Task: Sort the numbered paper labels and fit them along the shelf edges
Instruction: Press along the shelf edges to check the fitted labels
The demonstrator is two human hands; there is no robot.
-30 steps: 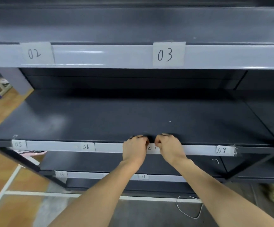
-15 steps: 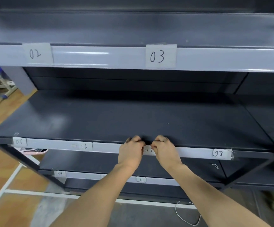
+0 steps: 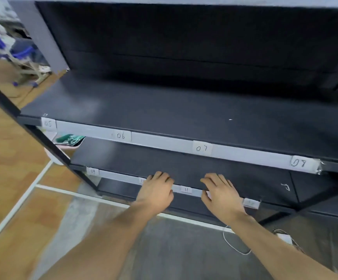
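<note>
My left hand [image 3: 156,188] and right hand [image 3: 221,194] rest loose-fingered on the front edge of the lower shelf [image 3: 123,158], gripping nothing. Label 11 [image 3: 186,190] sits on that edge between them. Labels 05 [image 3: 47,123], 06 [image 3: 121,136], 07 [image 3: 202,148] and 08 [image 3: 299,163] line the upper shelf edge [image 3: 164,142].

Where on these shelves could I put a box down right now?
The middle shelf is bare all along, behind its label strip. The lower shelf is crowded at the front edge, where the left hand and right hand flank label 11; behind them it is bare.
</note>
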